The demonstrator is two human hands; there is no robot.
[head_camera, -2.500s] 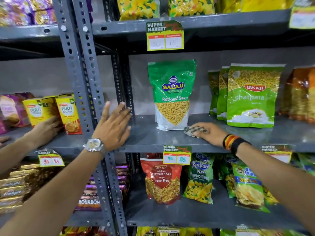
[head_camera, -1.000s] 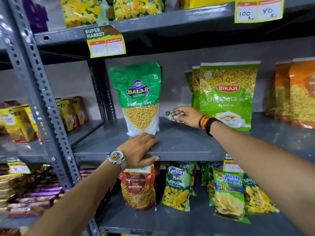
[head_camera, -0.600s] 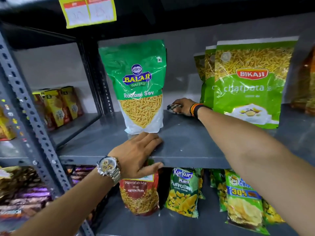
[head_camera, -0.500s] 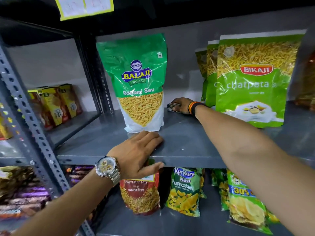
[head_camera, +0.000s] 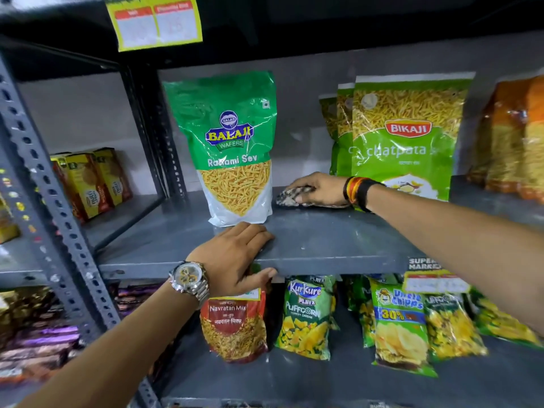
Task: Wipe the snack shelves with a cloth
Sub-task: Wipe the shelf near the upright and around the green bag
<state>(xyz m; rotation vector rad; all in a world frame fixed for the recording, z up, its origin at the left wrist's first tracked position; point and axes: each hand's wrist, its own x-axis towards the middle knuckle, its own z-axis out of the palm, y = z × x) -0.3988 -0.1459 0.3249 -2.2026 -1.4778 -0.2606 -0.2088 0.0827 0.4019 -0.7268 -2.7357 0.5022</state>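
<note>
A grey metal shelf (head_camera: 323, 245) runs across the middle of the view. My right hand (head_camera: 319, 188) presses a patterned grey-and-white cloth (head_camera: 290, 198) flat on the shelf, between the green Balaji Ratlami Sev bag (head_camera: 232, 148) and the green Bikaji Chatpata bags (head_camera: 403, 136). My left hand (head_camera: 235, 257) grips the shelf's front edge just in front of the Balaji bag, fingers on top and thumb under the lip. A watch is on the left wrist, coloured bands on the right.
Orange snack bags (head_camera: 515, 148) stand at the far right. Yellow biscuit boxes (head_camera: 91, 181) sit on the left bay past a perforated upright (head_camera: 44, 184). Below hang Navratan Mix (head_camera: 232, 325), Kurkure (head_camera: 306, 316) and Uncle Chipps (head_camera: 400, 325) packs. A price tag (head_camera: 156, 22) hangs above.
My right hand with the cloth has slid back toward the shelf's rear and now lies flatter on the surface. My left hand stays on the shelf edge; the view moved closer.
</note>
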